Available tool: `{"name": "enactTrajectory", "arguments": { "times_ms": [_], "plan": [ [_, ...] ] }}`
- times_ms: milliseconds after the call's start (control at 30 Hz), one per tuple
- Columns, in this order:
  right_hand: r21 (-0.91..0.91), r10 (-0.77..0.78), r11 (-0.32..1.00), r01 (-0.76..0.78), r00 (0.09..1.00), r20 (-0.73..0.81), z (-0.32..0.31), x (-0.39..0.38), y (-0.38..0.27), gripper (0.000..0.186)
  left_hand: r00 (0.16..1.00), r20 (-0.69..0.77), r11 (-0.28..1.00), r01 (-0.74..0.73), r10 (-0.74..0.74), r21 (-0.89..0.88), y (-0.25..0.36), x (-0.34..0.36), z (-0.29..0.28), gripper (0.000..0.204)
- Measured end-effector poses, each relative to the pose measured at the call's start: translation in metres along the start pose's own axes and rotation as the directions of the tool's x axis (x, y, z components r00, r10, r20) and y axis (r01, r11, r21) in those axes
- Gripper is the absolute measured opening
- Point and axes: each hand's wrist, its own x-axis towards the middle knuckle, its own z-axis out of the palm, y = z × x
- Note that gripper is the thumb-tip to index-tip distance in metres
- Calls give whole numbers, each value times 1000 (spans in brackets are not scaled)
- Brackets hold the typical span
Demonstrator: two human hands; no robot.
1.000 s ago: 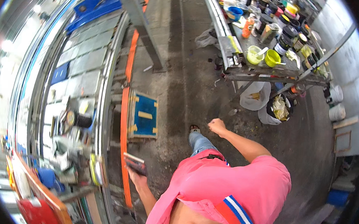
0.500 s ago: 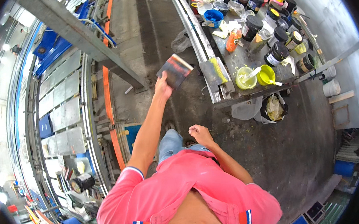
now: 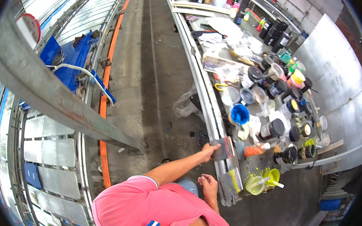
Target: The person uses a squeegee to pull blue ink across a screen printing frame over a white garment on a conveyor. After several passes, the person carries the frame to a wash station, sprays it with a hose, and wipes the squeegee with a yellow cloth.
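Observation:
My left hand [image 3: 209,153] is closed on a dark flat rectangular plate [image 3: 221,148] with a red-orange smear along one side. The plate is over the metal rail at the table's near left edge; whether it touches the rail I cannot tell. My right hand [image 3: 209,185] hangs in front of my body with its fingers loosely curled and nothing visible in them. Just right of it, a similar dark plate with a yellow smear [image 3: 234,180] lies at the table corner. Two yellow-green tubs, one pale [image 3: 255,185] and one brighter [image 3: 272,177], stand beside that plate.
On the table are an orange bottle [image 3: 254,151], a blue paint tub [image 3: 239,114], several black jars [image 3: 272,128] and crumpled white sheets [image 3: 224,27]. A grey steel post [image 3: 84,116] slants up on the left, near an orange rail [image 3: 103,120]. Plastic bags [image 3: 188,104] hang by the table.
My left hand has carried the red-smeared plate rightward, from above the floor to the table's edge. My right hand has shifted toward the table corner. The view has turned and moved along.

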Motion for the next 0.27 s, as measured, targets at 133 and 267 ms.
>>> {"name": "enactTrajectory", "arguments": {
  "times_ms": [133, 267],
  "plan": [
    [-102, -48, 993, 53, 997, 58, 57, 77, -44, 25, 976, 12, 930, 201, -215, 309, 51, -6, -29, 72],
    [-172, -46, 983, 70, 989, 142, 104, 161, -83, 26, 956, -4, 948, 291, -293, 126, 141, 24, -103, 88]
  ]
}}
